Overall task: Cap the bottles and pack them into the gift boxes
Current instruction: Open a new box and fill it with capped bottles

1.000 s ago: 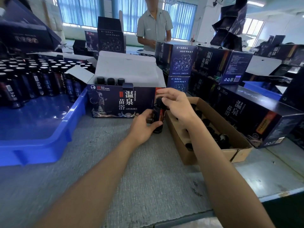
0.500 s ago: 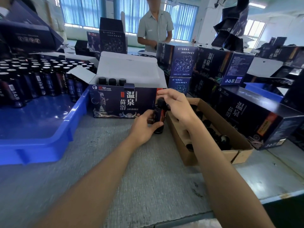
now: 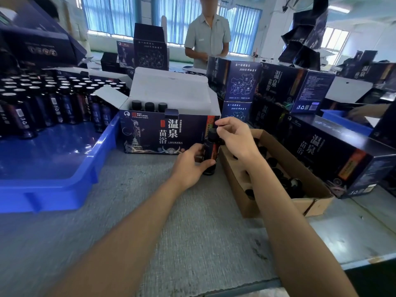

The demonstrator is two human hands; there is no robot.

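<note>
A small dark bottle (image 3: 211,154) with an orange label stands upright on the grey table, just right of the open dark-blue gift box (image 3: 165,133). My left hand (image 3: 189,166) grips the bottle's body. My right hand (image 3: 234,137) pinches the black cap (image 3: 212,133) on top of it. Three capped bottles (image 3: 149,106) show inside the gift box at its left end. A blue tray (image 3: 64,168) on the left holds several uncapped bottles (image 3: 53,99) along its far side. A cardboard box (image 3: 278,179) on the right holds loose black caps.
Closed gift boxes (image 3: 334,153) are stacked behind and to the right of the cardboard box. A person in a grey shirt (image 3: 207,39) stands across the table. Another person's hand (image 3: 360,114) reaches into a blue tray at far right. The table's front edge runs bottom right.
My right hand's fingers have shifted round the cap while my left hand keeps its grip on the bottle. The bottle stays in the same spot.
</note>
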